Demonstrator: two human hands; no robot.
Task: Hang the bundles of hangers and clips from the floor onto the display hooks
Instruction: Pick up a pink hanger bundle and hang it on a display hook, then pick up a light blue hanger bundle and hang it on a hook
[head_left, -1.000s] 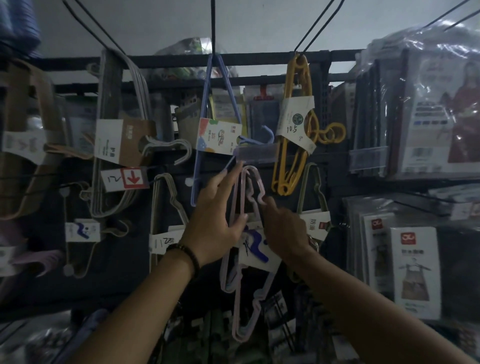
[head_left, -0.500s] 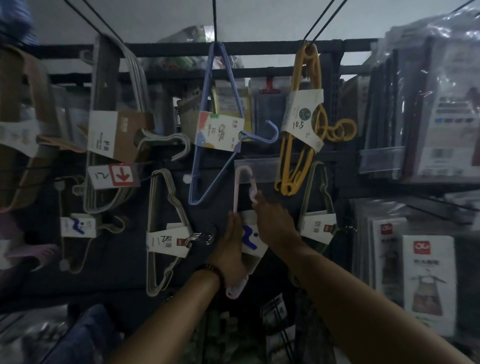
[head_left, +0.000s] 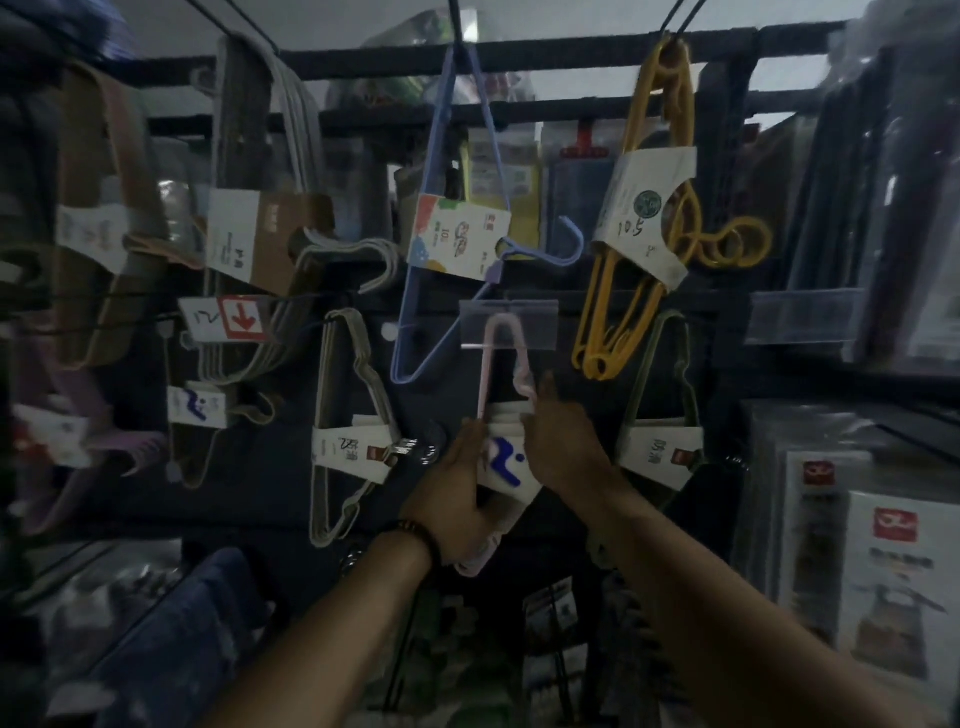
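A pink hanger bundle (head_left: 500, 353) with a white paper band marked in blue hangs at the middle of the dark display wall, its top loop behind a clear price tag holder (head_left: 509, 323). My left hand (head_left: 457, 493) grips the bundle's lower left side at the band. On the right side my right hand (head_left: 563, 441) holds the bundle, one finger raised along the pink frame. The hook under the loop is hidden.
Around it hang a blue hanger bundle (head_left: 447, 234), a yellow clip bundle (head_left: 654, 208), a grey hanger bundle (head_left: 348, 426), a green one (head_left: 665, 415) and white ones (head_left: 270, 208). Packaged goods (head_left: 852, 561) fill the right shelves. A black rail (head_left: 519, 49) crosses the top.
The pink bundle went up and its loop now sits behind the clear tag holder. My left hand dropped from the top of the bundle to its lower part.
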